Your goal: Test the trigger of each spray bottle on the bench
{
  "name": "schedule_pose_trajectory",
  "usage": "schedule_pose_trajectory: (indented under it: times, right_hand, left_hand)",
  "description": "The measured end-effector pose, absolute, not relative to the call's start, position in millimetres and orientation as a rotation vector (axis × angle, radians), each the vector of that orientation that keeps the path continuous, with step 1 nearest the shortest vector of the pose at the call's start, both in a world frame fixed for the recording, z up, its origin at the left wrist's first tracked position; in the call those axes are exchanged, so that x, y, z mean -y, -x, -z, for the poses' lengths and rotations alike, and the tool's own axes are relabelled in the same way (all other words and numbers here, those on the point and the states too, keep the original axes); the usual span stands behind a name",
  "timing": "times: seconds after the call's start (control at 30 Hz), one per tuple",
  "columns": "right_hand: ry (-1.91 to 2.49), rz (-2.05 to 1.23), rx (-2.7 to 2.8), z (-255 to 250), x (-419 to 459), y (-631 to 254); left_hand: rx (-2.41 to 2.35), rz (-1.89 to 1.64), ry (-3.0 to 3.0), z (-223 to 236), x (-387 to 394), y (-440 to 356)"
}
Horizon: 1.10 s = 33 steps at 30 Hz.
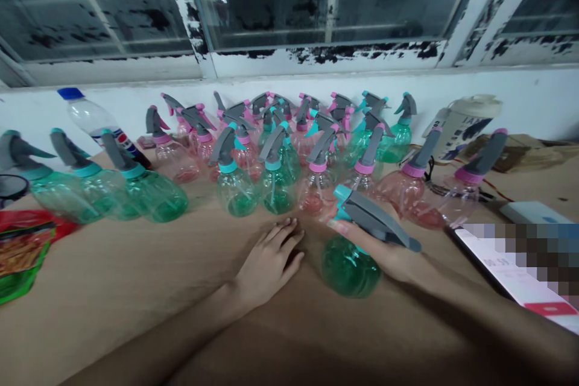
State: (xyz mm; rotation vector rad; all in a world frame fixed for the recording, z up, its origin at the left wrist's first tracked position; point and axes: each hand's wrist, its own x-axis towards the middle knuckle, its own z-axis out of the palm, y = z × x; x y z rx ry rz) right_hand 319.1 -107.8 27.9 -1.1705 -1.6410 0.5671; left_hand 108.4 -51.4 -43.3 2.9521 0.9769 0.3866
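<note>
My right hand (384, 247) is wrapped round the neck of a green spray bottle (350, 271) with a grey and teal trigger head. That bottle is tilted over the front of the table. Palm down on the tabletop, my left hand (271, 262) lies with its fingers spread and holds nothing. Just beyond my hands stand two green spray bottles (277, 190) and pink spray bottles (316, 190) with pink collars. More pink and green bottles crowd together behind them. At the left is a group of green spray bottles (156, 196) with teal collars.
A cola bottle (97, 120) with a blue cap leans at the back left. Red and green snack packaging (27, 247) lies at the left edge. On the right are a phone (506, 265), a white box (536, 214) and a pale container (468, 126) by the wall.
</note>
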Motion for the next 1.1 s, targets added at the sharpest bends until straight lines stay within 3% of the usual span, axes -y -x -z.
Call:
schedule_pose_trajectory:
  times: [0.9,1.1]
  right_hand:
    - [1.111,-0.741,1.6,-27.9,108.3,-316.8]
    - [1.11,-0.617,1.61,-28.5,108.9,-314.9]
  left_hand:
    - [-0.978,-0.386,-2.898,39.9,51.9,-109.7]
    - [-0.974,-0.399,-2.914,40.7,51.9,-109.4]
